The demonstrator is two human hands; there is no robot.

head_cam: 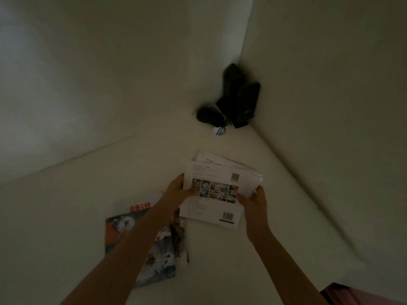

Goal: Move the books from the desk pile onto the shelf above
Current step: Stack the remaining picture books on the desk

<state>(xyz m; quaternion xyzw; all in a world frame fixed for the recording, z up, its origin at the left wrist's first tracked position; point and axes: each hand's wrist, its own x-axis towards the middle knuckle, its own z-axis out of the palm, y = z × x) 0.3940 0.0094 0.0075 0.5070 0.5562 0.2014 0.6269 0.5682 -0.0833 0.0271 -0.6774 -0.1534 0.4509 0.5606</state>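
From the head camera, two hands hold one white book that lies back cover up on a small heap of white books. One colourful book lies flat to the left, partly under the left arm. The pale surface runs into a corner of pale walls, where dark things stand. The left hand grips the book's left edge. The right hand grips its right edge.

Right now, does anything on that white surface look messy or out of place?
Yes. The white books held by the left hand and right hand are fanned out unevenly, not squared up. The colourful books beside them lie crooked and overlapping. Dark objects with tangled cords sit heaped in the corner.
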